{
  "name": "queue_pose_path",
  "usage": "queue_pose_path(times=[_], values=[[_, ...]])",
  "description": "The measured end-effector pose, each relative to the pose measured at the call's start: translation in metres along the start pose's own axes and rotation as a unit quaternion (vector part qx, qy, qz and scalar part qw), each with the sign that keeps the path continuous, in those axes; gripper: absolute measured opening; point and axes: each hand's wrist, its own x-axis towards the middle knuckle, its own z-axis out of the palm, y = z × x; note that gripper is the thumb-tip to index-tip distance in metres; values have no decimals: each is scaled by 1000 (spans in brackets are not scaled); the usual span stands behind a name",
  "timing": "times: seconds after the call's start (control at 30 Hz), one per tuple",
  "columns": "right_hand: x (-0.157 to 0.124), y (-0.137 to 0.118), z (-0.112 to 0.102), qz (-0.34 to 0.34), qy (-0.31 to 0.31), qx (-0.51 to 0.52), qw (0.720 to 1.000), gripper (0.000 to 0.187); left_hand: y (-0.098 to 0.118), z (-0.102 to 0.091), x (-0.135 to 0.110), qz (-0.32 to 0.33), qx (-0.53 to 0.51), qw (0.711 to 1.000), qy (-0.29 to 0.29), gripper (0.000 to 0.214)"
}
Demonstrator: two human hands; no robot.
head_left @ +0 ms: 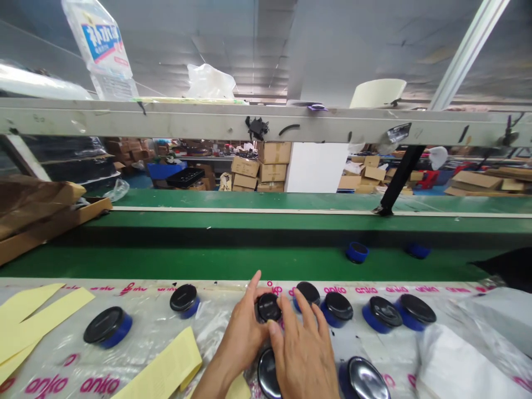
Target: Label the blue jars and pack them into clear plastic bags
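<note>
My left hand [240, 335] curls its thumb and fingers around a small round black-topped piece [269, 306], with the index finger stretched forward. From the other side, the thumb and fingertips of my right hand [306, 352] grip the same piece at its edge. Below the hands lies a glossy black disc-shaped piece [268, 374], partly covered by my right hand. Blue pieces with black tops, such as this one [336, 309], stand right of my hands. Another glossy-topped one [366, 379] is at the lower right, and two more [108, 327] are to the left.
Printed plastic film [149, 310] covers the work surface. Yellow paper strips [162, 368] lie at the left, white sheeting [461, 366] at the right. Beyond runs a green conveyor belt [166, 263] carrying two blue pieces [357, 252]. A metal rail [187, 122] crosses above, with a bottle [102, 50] on it.
</note>
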Motion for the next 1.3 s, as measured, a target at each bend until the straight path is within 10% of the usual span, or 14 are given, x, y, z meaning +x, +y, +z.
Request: queue_pose_path(times=[0.23, 0.5, 0.7, 0.9, 1.3], values=[[21, 47, -32, 75, 73, -87, 991, 49, 5, -6, -1, -1, 42, 999, 34, 94], [34, 65, -17, 61, -131, -151, 978, 57, 12, 0, -3, 63, 102, 989, 86, 74], [37, 54, -37, 115, -24, 107, 987, 36, 26, -4, -12, 129, 108, 984, 53, 33], [60, 28, -65, 196, -145, 366, 898, 31, 45, -7, -19, 180, 55, 981, -48, 23], [73, 19, -67, 172, -251, 417, 856, 14, 55, -11, -25, 186, 27, 976, -111, 43]])
